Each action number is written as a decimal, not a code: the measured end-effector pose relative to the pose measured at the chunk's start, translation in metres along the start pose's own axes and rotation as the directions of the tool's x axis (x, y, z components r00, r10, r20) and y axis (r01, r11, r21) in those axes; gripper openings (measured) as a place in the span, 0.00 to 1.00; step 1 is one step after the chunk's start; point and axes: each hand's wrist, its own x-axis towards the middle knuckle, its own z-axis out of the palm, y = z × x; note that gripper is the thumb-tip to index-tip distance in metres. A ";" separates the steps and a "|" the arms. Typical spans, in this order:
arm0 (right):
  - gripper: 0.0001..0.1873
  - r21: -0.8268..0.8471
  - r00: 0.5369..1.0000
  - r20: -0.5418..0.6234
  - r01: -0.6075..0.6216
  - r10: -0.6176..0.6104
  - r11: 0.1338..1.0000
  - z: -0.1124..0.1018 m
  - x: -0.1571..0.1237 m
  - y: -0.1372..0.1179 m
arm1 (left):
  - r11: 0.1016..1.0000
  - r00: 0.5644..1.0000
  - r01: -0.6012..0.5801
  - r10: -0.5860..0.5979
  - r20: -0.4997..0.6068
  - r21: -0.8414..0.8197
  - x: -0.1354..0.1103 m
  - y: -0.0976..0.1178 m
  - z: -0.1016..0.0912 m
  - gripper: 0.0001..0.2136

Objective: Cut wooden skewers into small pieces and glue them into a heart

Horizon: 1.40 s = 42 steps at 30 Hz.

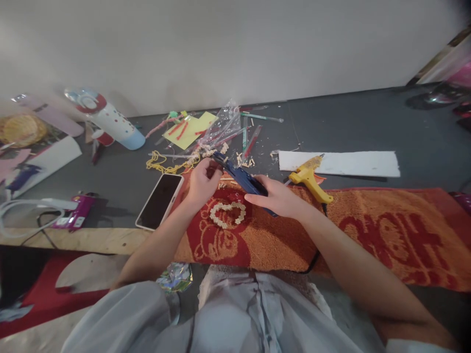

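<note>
Over the towel (368,230) the right hand (280,199) grips a blue tool (239,175), the left hand (201,182) curls at its tip, holding what I cannot tell; behind lies a clear bag (222,121) with sticks (231,137) inside.

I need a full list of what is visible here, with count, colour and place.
towel: one, orange and red, on the floor
heart of small pieces: one, pale, on the towel
blue tool: one, dark blue, above the towel
phone: one, white rim, left of the towel
glue gun: one, yellow, at the towel's far edge
strip: one, white, beyond the glue gun
bottle: one, white with dots, far left
left hand: one, at the blue tool's tip
right hand: one, grips the blue tool
</note>
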 end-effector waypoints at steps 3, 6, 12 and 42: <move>0.29 -0.013 1.000 0.008 -0.007 0.007 1.000 0.000 0.001 0.001 | 1.000 1.000 -0.020 0.020 -0.003 0.012 -0.002 -0.002 0.001 0.01; 0.28 -0.024 1.000 0.014 0.003 -0.003 1.000 -0.001 0.001 0.000 | 0.999 0.999 -0.041 0.041 -0.007 -0.015 -0.003 -0.003 0.001 0.02; 0.27 -0.059 1.000 0.008 0.015 -0.015 0.998 -0.002 0.000 -0.001 | 1.000 1.000 0.013 -0.013 0.011 0.010 -0.003 0.003 0.000 0.02; 0.23 0.071 0.996 -0.085 0.032 -0.026 0.997 0.006 0.006 0.007 | 0.884 0.992 -0.128 0.104 0.078 0.450 -0.003 -0.002 -0.009 0.12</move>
